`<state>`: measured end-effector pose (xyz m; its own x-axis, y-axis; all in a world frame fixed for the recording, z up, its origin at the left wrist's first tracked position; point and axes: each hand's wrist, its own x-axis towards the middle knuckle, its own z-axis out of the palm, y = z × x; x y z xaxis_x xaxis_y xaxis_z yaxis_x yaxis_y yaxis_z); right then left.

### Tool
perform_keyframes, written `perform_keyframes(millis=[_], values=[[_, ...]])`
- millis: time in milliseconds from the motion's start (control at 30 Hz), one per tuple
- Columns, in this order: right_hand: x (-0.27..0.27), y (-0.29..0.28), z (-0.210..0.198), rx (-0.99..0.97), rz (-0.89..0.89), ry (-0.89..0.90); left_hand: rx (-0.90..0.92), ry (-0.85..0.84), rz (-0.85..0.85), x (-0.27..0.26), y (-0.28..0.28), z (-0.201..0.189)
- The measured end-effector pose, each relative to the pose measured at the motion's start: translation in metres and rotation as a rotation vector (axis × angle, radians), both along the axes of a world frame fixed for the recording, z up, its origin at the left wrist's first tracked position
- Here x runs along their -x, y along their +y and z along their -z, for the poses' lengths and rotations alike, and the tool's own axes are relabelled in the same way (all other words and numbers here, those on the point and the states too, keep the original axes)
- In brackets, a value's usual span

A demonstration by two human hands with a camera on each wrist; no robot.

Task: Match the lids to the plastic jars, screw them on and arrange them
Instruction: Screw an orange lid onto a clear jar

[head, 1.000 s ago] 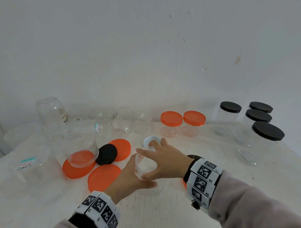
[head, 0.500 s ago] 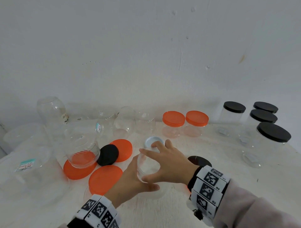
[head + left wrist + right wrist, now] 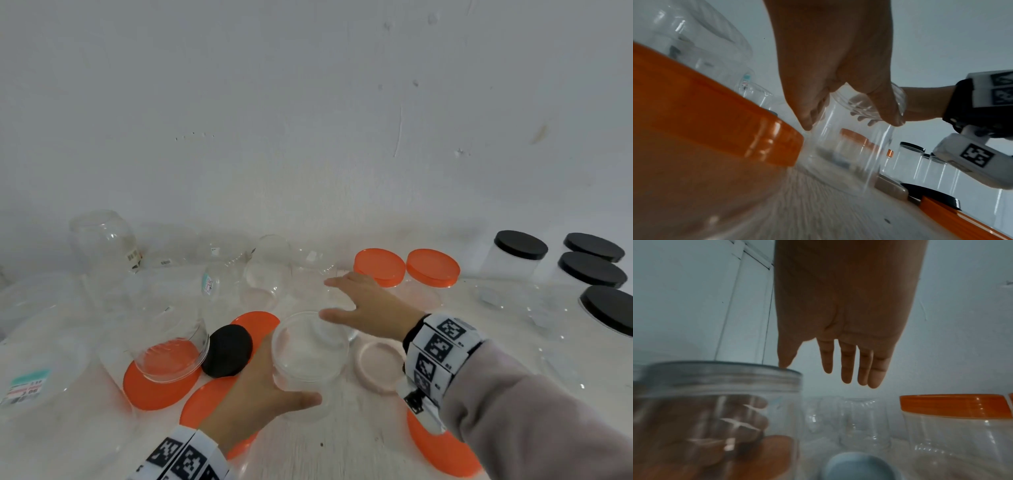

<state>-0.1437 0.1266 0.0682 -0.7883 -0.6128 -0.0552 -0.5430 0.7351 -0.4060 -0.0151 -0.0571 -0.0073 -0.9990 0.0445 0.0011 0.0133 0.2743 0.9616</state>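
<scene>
A clear lidless jar (image 3: 310, 356) stands upright at the table's middle, and my left hand (image 3: 281, 377) grips it from the left, thumb across its front. In the left wrist view my left hand (image 3: 838, 105) wraps the jar (image 3: 849, 146) near its rim. Just beyond the jar's mouth my right hand (image 3: 342, 298) hovers with straight, spread fingers and holds nothing. The right wrist view shows my right hand (image 3: 849, 366) open above the jar's threaded rim (image 3: 719, 374). A pale blue lid (image 3: 857, 467) lies below it. A cream lid (image 3: 380, 363) lies right of the jar.
Loose orange lids (image 3: 161, 390) (image 3: 442, 448) and a black lid (image 3: 227, 349) lie around the jar. Several empty clear jars (image 3: 102, 240) crowd the left and back. Two orange-capped jars (image 3: 379, 267) stand behind, black-capped jars (image 3: 520, 245) at the right by the wall.
My right hand has come off the jar's top, opened and moved farther back. The jar's open mouth and the cream lid beside it now show. My left hand keeps its grip.
</scene>
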Motion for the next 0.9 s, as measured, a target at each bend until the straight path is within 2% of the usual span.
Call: perform_keyframes(millis=[200, 433, 600, 733, 900], values=[[0.068, -0.026, 0.007, -0.034, 0.126, 0.051, 0.028, 0.046, -0.044, 0.016, -0.007, -0.002], [0.111, -0.06, 0.021, -0.116, 0.186, -0.002, 0.022, 0.073, -0.024, 0.025, -0.008, 0.0], [0.124, -0.071, 0.031, -0.154, 0.212, -0.055, 0.117, 0.04, -0.067, 0.029, -0.011, 0.007], [0.122, -0.071, 0.031, -0.119, 0.235, -0.03, 0.159, 0.087, -0.039, 0.03, -0.007, -0.004], [0.105, -0.049, 0.012, 0.066, 0.256, -0.001, 0.139, 0.099, 0.016, 0.034, -0.011, -0.015]])
